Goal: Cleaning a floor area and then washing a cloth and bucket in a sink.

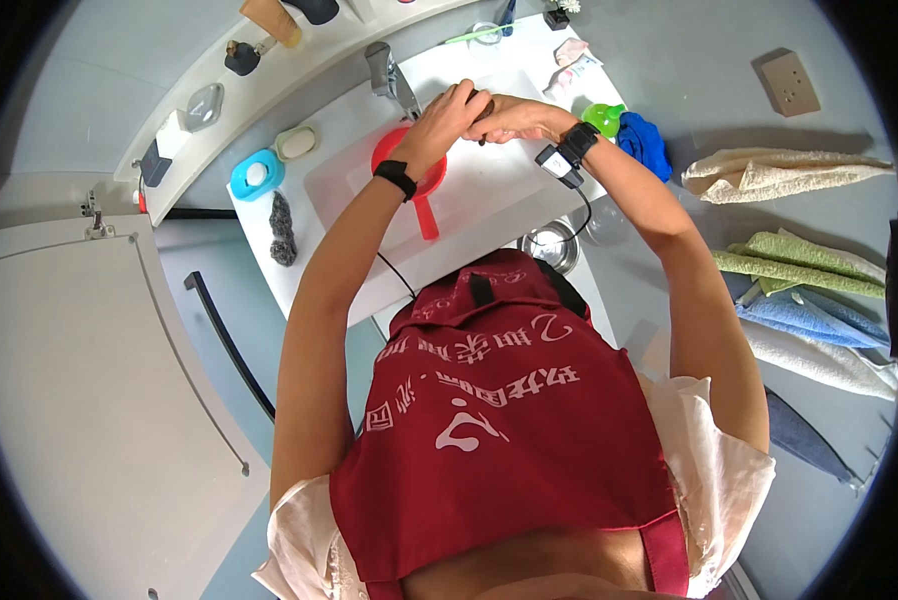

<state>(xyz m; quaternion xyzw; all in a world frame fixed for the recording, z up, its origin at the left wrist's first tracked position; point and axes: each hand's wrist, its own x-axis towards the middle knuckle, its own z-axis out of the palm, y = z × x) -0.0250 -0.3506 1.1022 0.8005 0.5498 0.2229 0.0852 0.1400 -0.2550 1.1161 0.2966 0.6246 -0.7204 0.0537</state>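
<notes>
Both of my hands meet above the white washbasin [494,195], just right of the chrome faucet [391,79]. A small dark brown object [483,111] shows between the fingers; its kind cannot be told. My left hand [449,116] lies over it from the left, fingers bent. From the right, my right hand [513,118] grips it, with the palm side partly hidden. Below my left wrist, a red plastic dipper [426,217] sits in the basin, its handle towards me and its bowl partly covered by the wrist.
A blue soap dish [257,174], a pale soap dish [296,143] and a grey scouring pad [282,229] line the left counter. Rightward are a green bottle [603,118], a blue cloth [643,146] and a steel bowl [551,247]. Towels [786,174] hang at right. A thin cable runs from the right wrist.
</notes>
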